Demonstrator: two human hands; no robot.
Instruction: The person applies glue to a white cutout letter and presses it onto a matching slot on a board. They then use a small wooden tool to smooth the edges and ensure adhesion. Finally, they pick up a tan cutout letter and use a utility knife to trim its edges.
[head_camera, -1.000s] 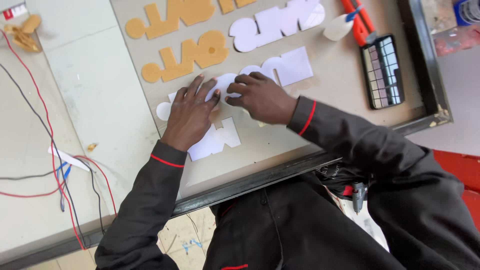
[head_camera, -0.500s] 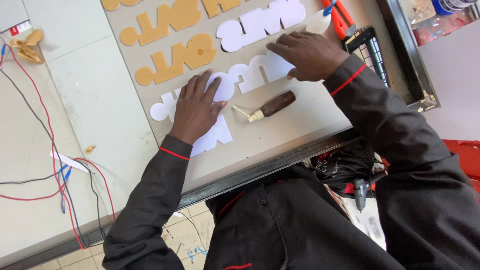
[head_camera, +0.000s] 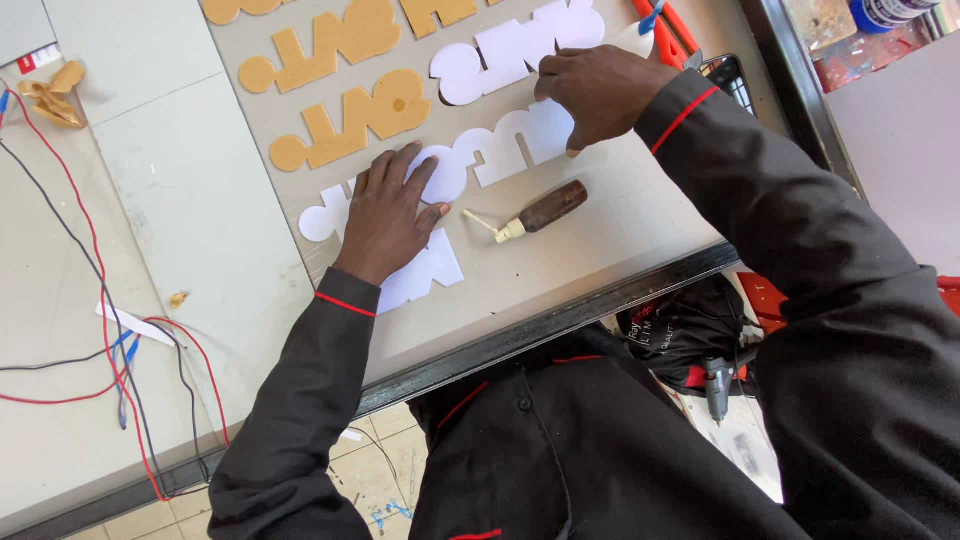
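White cut-out letters (head_camera: 500, 145) lie across the grey board (head_camera: 600, 240), pressed under both palms: the left hand (head_camera: 385, 215) flat and spread on the near end, the right hand (head_camera: 600, 90) curled, fingertips pinching the far end. Just right of the left hand lies a brown glue bottle (head_camera: 540, 212), set down. Beyond the fingers, tan letters (head_camera: 345, 125) sit untouched; the white row looks partly placed.

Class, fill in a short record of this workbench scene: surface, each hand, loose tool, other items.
Surface: grey board on a bench
Left hand: flat on a white cut-out shape
Right hand: fingers on another white shape
Loose tool: brown-handled tool, between the hands
Other items: tan cut-out shapes; red and black wires
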